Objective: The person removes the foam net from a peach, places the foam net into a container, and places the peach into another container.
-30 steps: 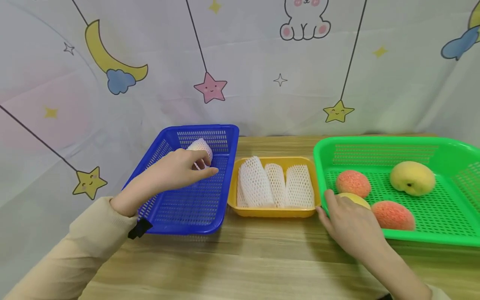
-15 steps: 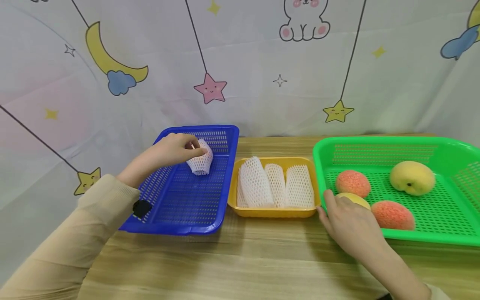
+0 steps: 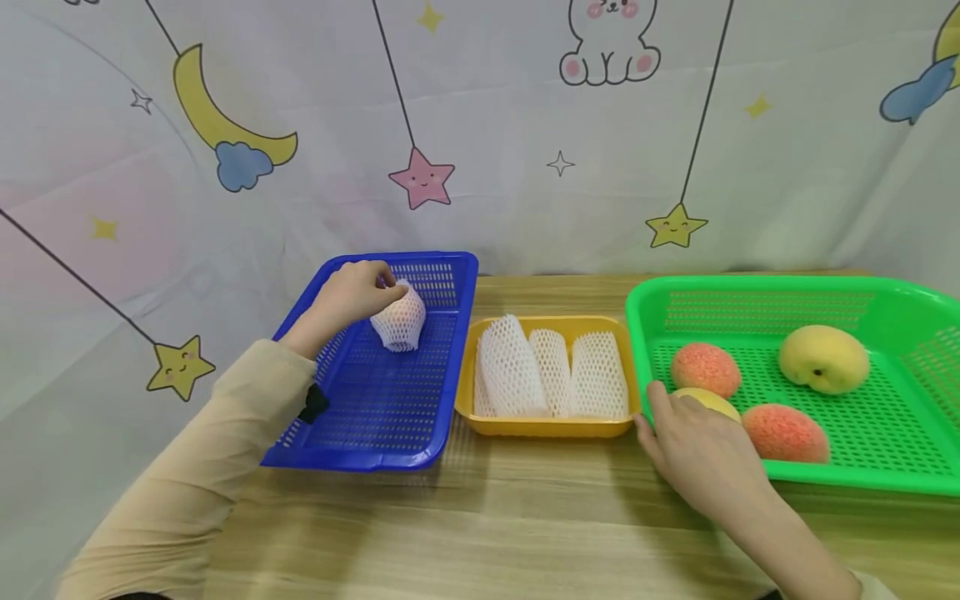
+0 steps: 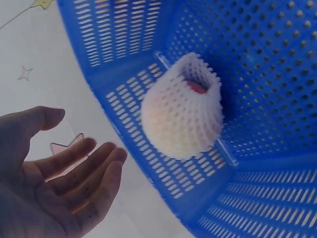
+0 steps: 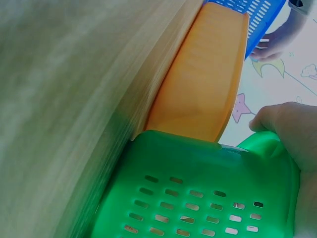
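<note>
My left hand (image 3: 347, 293) hovers over the back left of the blue basket (image 3: 375, 417), its fingers loosely bent with nothing between them. Just beyond its fingertips a pale fruit in a white foam net sleeve (image 3: 402, 323) lies in the basket. In the left wrist view, a gap separates the hand (image 4: 64, 193) from the sleeved fruit (image 4: 181, 121), and red shows through the sleeve's open end. My right hand (image 3: 705, 450) grips the near left corner of the green basket (image 3: 892, 425), thumb outside the rim and fingers over it. It partly covers a yellow fruit (image 3: 708, 400).
Between the baskets stands a yellow tray (image 3: 547, 427) holding several white foam net sleeves (image 3: 513, 371). In the green basket lie two red, peach-like fruits (image 3: 785, 432) and another yellow fruit (image 3: 823, 358). A patterned curtain (image 3: 510, 108) hangs behind the wooden table (image 3: 480, 517).
My left hand has drawn back and up to the left from the sleeved fruit, which now shows more fully. My right hand stays at the green basket's corner.
</note>
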Demonstrator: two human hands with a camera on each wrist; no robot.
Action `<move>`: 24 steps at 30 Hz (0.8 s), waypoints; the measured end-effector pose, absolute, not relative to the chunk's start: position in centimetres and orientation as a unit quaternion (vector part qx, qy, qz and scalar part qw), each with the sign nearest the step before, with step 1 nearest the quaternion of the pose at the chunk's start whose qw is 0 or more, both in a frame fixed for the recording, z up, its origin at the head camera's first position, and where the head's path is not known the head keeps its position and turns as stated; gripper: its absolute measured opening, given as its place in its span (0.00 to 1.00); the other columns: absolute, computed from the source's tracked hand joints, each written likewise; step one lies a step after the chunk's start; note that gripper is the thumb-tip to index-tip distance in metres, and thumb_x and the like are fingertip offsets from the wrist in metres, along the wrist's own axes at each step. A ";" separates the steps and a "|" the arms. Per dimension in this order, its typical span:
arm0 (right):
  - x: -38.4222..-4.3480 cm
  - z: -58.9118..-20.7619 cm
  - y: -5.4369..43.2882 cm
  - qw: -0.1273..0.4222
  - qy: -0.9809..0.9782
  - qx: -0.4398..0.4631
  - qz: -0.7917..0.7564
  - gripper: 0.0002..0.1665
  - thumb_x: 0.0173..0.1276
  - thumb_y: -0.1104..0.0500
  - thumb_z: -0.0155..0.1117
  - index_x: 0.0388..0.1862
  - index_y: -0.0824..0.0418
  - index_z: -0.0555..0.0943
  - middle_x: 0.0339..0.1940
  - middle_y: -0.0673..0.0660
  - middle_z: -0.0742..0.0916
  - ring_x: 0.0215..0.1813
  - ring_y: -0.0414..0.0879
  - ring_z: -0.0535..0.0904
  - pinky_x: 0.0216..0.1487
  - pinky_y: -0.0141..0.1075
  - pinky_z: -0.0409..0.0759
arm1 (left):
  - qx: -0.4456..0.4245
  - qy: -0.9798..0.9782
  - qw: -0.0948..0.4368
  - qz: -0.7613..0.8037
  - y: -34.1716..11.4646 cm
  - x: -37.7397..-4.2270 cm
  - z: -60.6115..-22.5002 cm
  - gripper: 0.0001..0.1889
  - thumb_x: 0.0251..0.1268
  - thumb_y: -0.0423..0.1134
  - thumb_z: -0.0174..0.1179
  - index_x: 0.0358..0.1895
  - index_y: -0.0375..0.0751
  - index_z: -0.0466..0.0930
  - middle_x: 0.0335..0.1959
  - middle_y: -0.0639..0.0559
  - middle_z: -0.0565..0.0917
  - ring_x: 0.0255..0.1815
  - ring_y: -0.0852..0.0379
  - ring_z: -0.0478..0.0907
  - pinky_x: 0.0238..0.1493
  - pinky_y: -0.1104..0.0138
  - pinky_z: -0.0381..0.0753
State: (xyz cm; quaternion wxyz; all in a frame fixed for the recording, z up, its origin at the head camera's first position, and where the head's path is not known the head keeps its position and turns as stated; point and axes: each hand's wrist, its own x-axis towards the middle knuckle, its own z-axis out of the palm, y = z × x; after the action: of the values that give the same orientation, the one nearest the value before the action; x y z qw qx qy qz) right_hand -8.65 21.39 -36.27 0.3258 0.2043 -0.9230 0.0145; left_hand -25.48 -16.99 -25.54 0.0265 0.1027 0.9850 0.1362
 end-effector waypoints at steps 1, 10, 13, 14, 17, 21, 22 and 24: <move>-8.6 -36.3 21.4 0.324 -0.924 0.204 0.015 0.27 0.74 0.45 0.25 0.29 0.61 0.65 0.13 0.45 0.57 0.16 0.37 0.50 0.15 0.26 0.46 | 0.096 0.986 0.018 0.136 -17.1 -25.7 -25.8 0.22 0.68 0.50 0.52 0.53 0.33 0.76 0.50 0.36 0.81 0.45 0.42 0.79 0.46 0.51 0.78; -8.7 -36.2 21.4 0.326 -0.922 0.209 0.013 0.28 0.74 0.45 0.23 0.28 0.61 0.65 0.12 0.46 0.58 0.16 0.38 0.50 0.15 0.26 0.46 | 0.050 0.990 -0.010 0.128 -17.8 -27.7 -28.7 0.27 0.64 0.50 0.56 0.60 0.32 0.71 0.52 0.34 0.79 0.47 0.40 0.77 0.47 0.48 0.77; -8.7 -36.2 21.4 0.331 -0.920 0.211 0.013 0.28 0.75 0.45 0.23 0.28 0.61 0.65 0.13 0.46 0.58 0.16 0.38 0.50 0.15 0.26 0.46 | 0.039 0.991 -0.024 0.129 -17.9 -28.4 -29.7 0.28 0.63 0.50 0.57 0.59 0.33 0.71 0.52 0.35 0.79 0.48 0.40 0.77 0.47 0.48 0.77; -8.6 -36.2 21.4 0.331 -0.920 0.210 0.012 0.28 0.75 0.45 0.22 0.29 0.61 0.65 0.13 0.46 0.58 0.16 0.37 0.50 0.15 0.26 0.46 | 0.035 0.991 -0.026 0.130 -17.9 -28.6 -30.0 0.28 0.63 0.51 0.57 0.59 0.33 0.71 0.53 0.35 0.78 0.49 0.40 0.77 0.48 0.47 0.76; -8.6 -36.1 21.4 0.328 -0.921 0.209 0.012 0.28 0.75 0.45 0.22 0.29 0.61 0.65 0.13 0.46 0.57 0.16 0.37 0.50 0.15 0.26 0.45 | 0.024 0.990 -0.031 0.136 -17.9 -28.9 -30.8 0.30 0.63 0.52 0.57 0.61 0.33 0.70 0.58 0.34 0.75 0.55 0.37 0.75 0.53 0.44 0.74; -8.6 -36.1 21.4 0.328 -0.921 0.209 0.013 0.28 0.75 0.45 0.23 0.29 0.61 0.65 0.13 0.45 0.57 0.16 0.37 0.49 0.15 0.26 0.45 | 0.010 0.991 -0.025 0.131 -17.6 -29.3 -31.6 0.38 0.63 0.56 0.55 0.68 0.32 0.61 0.67 0.29 0.66 0.63 0.31 0.69 0.58 0.40 0.71; -8.6 -36.1 21.4 0.329 -0.921 0.210 0.013 0.28 0.75 0.45 0.23 0.28 0.61 0.65 0.13 0.45 0.57 0.16 0.37 0.49 0.15 0.26 0.45 | 0.007 0.991 -0.022 0.129 -17.6 -29.4 -31.8 0.40 0.63 0.57 0.54 0.71 0.31 0.58 0.69 0.28 0.63 0.65 0.30 0.67 0.60 0.39 0.69; -8.6 -36.1 21.4 0.333 -0.919 0.211 0.012 0.28 0.75 0.45 0.23 0.28 0.61 0.65 0.13 0.45 0.57 0.16 0.37 0.49 0.15 0.26 0.45 | 0.004 0.992 -0.016 0.125 -17.4 -29.5 -32.2 0.45 0.63 0.58 0.53 0.73 0.30 0.51 0.71 0.26 0.58 0.67 0.27 0.63 0.61 0.37 0.67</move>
State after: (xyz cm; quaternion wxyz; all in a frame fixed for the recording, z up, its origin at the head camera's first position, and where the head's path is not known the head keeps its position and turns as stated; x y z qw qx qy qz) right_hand -8.58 21.39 -36.08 0.3330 0.2114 -0.9188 0.0118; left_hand -29.53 -17.40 -32.24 -0.0156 0.0042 0.9920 0.1254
